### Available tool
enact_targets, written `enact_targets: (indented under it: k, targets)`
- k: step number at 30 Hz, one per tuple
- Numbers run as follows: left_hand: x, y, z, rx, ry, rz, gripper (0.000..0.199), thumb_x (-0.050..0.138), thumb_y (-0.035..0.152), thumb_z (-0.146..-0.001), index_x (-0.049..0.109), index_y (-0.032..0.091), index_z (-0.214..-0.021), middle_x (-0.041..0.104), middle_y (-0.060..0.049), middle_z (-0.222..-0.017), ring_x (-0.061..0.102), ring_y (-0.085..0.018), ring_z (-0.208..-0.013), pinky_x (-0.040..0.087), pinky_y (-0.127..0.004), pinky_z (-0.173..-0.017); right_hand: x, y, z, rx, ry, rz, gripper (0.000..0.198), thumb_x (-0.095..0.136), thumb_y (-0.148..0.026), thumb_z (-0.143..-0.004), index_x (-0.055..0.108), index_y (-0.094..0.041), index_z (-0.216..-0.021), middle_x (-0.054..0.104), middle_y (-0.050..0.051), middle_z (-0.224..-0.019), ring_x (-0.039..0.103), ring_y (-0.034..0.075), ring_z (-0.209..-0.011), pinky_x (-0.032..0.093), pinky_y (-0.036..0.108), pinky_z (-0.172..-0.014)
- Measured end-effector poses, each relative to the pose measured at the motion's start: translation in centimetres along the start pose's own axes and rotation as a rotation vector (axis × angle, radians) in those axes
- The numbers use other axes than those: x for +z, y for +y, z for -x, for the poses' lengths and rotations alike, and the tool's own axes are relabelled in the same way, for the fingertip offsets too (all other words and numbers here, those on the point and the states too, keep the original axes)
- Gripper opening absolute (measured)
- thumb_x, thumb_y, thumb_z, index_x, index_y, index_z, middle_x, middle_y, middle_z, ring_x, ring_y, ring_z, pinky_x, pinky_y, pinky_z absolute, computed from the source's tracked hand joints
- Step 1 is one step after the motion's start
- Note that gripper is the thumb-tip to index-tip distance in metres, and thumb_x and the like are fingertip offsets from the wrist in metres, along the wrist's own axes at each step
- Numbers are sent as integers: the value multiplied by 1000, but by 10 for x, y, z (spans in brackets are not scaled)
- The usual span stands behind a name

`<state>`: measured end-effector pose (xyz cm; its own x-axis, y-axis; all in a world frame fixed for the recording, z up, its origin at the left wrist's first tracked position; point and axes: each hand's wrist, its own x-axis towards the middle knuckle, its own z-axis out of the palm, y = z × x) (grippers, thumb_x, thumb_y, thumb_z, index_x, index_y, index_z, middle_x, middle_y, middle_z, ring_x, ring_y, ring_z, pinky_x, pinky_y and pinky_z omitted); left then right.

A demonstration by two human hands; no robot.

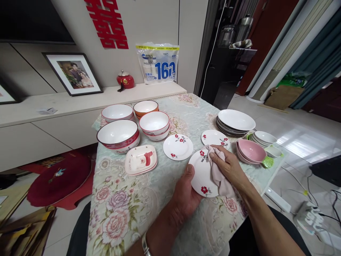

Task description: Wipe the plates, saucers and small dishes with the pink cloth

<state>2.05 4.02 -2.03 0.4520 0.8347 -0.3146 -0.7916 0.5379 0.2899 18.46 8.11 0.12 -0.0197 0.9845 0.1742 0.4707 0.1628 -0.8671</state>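
My left hand (186, 190) grips a small white plate (200, 174) with red flowers by its left edge, thumb on the rim and fingers underneath. A pale pink cloth (218, 174) is bunched in my right hand (225, 161), which presses it on the plate's right side. Part of that plate lies hidden beneath the cloth. Two similar flowered plates rest flat on the table beyond my hands: one plate (178, 147) to the left, another plate (213, 137) behind the cloth. Pink bowls (252, 151) sit to the right of my right hand.
The table wears a floral cloth (117, 199). Stacked bowls (117, 131) and a rectangular dish (141, 160) stand on the left. Large plates (236, 120) are piled at the right, near small white bowls (263, 138). Behind is a cabinet with a plastic bag (159, 64) and a red jar (125, 81).
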Motion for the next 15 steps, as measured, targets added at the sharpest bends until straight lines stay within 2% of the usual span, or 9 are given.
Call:
enact_targets:
  k: [5,10,15]
  targets:
    - [1,1,0,69,13,-25,62,55,43,-93,42,17,-147,62,-15,-135,58,-32,-124,44,-47,-106,0,0,1,93,-30,-142,34,67,-47,-85,68,-20,-105,71,2,-92,62,20,-85,46,30,-73]
    - [1,3,1,51,-20,-90,65,64,26,-87,42,16,-147,67,-15,-127,62,-31,-118,47,-47,-103,4,3,-2,145,68,-281,31,74,-47,-78,69,-18,-87,68,1,-77,58,17,-70,43,28,-65]
    - [1,5,6,-1,2,-216,68,73,19,-77,49,18,-141,70,-15,-121,67,-32,-107,54,-52,-92,8,9,-6,162,210,-337,35,75,-51,-74,68,-19,-85,68,1,-77,56,17,-68,43,28,-62]
